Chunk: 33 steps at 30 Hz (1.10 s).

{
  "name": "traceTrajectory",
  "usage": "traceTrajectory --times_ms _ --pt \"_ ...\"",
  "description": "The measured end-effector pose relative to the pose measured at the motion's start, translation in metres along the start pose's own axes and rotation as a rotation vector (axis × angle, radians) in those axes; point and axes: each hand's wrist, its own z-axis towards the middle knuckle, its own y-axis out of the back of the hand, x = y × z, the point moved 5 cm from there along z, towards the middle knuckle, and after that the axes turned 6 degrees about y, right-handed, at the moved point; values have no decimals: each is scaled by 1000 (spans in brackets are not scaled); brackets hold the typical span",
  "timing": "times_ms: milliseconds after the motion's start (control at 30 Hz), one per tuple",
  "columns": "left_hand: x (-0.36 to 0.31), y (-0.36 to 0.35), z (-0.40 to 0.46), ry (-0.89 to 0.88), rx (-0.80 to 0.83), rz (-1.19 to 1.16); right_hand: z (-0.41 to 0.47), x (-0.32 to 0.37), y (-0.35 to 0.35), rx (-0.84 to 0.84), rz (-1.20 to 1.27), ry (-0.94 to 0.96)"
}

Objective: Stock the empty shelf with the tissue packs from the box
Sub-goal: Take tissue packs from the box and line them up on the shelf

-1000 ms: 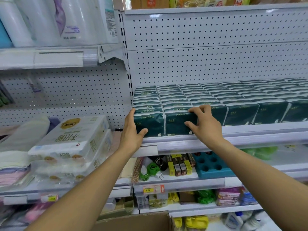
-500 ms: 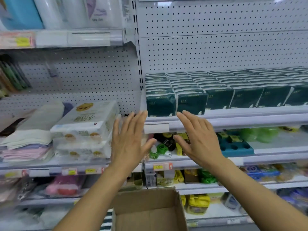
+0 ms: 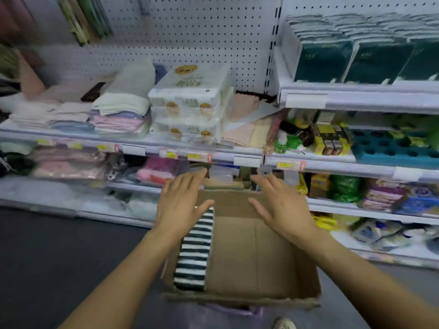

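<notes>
Both hands hover over the cardboard box (image 3: 249, 262), left hand (image 3: 180, 205) and right hand (image 3: 282, 207) flat, fingers spread, holding nothing. A row of dark-green tissue packs (image 3: 193, 255) stands against the box's left wall; more fill the shelf (image 3: 356, 96) upper right.

Dark green tissue packs, shelved and boxed

Tissue packs (image 3: 361, 60) stand upright in rows on the shelf (image 3: 356, 100), up and right of the fingers; a striped stack of packs (image 3: 193, 252) lines the open cardboard box (image 3: 249, 257) just below the left fingers (image 3: 187, 184).
</notes>
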Motion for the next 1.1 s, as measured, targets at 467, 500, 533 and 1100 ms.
traceTrajectory --times_ms 467,500,533,1100 --pt "86 -172 -122 294 610 -218 -70 38 -201 576 264 -81" --pt "88 -185 -127 304 634 -225 -72 38 -215 600 272 -87" --pt "91 -197 -130 310 651 -232 -73 38 -229 620 278 -94" --pt "107 -327 -130 335 703 -113 -45 47 -396 717 267 -73"
